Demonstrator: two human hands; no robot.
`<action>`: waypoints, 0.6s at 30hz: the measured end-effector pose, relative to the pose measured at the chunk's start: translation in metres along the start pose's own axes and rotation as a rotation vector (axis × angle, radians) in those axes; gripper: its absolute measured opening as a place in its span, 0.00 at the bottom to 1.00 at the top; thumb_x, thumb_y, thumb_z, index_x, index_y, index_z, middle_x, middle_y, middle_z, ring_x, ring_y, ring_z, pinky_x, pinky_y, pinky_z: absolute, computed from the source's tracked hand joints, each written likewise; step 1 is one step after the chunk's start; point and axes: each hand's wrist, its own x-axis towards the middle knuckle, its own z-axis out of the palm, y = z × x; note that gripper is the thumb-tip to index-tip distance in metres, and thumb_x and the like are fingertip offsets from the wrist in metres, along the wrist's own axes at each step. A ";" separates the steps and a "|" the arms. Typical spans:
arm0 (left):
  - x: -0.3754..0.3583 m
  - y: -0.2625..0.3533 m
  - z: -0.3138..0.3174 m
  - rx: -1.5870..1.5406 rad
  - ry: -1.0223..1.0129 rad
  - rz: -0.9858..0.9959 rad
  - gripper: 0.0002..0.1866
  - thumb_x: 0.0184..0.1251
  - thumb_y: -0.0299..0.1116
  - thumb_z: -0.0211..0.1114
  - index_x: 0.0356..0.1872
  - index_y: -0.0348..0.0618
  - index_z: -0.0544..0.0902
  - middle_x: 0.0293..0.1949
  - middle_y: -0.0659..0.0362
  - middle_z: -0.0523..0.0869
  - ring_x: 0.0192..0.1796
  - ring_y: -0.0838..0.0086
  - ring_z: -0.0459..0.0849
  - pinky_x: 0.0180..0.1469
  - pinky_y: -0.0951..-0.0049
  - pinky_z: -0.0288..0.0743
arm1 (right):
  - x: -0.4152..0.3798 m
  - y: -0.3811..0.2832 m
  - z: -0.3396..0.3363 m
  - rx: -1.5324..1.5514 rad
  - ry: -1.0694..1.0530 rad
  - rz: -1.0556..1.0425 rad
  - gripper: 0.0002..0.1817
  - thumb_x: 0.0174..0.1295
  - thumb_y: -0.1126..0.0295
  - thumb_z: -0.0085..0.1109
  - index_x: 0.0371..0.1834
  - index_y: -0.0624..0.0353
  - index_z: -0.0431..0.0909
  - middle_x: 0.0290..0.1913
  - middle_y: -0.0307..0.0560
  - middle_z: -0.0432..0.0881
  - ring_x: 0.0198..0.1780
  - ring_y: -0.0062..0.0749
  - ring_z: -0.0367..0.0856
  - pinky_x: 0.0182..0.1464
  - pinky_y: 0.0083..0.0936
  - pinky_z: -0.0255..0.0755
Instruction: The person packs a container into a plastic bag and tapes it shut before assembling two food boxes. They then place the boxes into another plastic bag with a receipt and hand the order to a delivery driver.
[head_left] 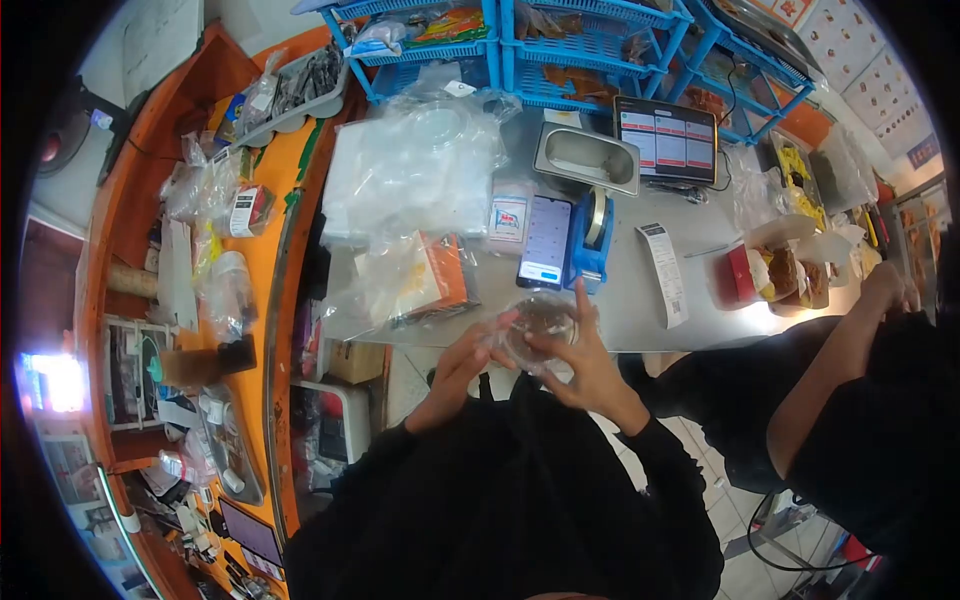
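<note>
Between my two hands, over the front edge of the grey table, is a round clear plastic container with a see-through rim. My left hand closes on its left side with the fingertips. My right hand grips it from the right, the thumb across its top and the index finger stretched upward. What the container holds is hard to make out. Just beyond my hands are a blue tape dispenser, a lit phone and an orange-and-white carton partly under clear plastic.
A stack of clear plastic bags covers the table's left. Behind stand a metal tray, a tablet and blue racks. Rightward lie a receipt and an open food box, near another person's forearm.
</note>
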 end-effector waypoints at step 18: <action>0.041 0.032 0.029 0.885 -0.151 0.286 0.09 0.57 0.30 0.51 0.29 0.39 0.79 0.39 0.54 0.77 0.44 0.64 0.73 0.47 0.70 0.64 | 0.083 0.235 -0.057 -0.537 0.915 0.259 0.09 0.55 0.64 0.46 0.35 0.49 0.76 0.52 0.52 0.63 0.54 0.48 0.56 0.54 0.41 0.49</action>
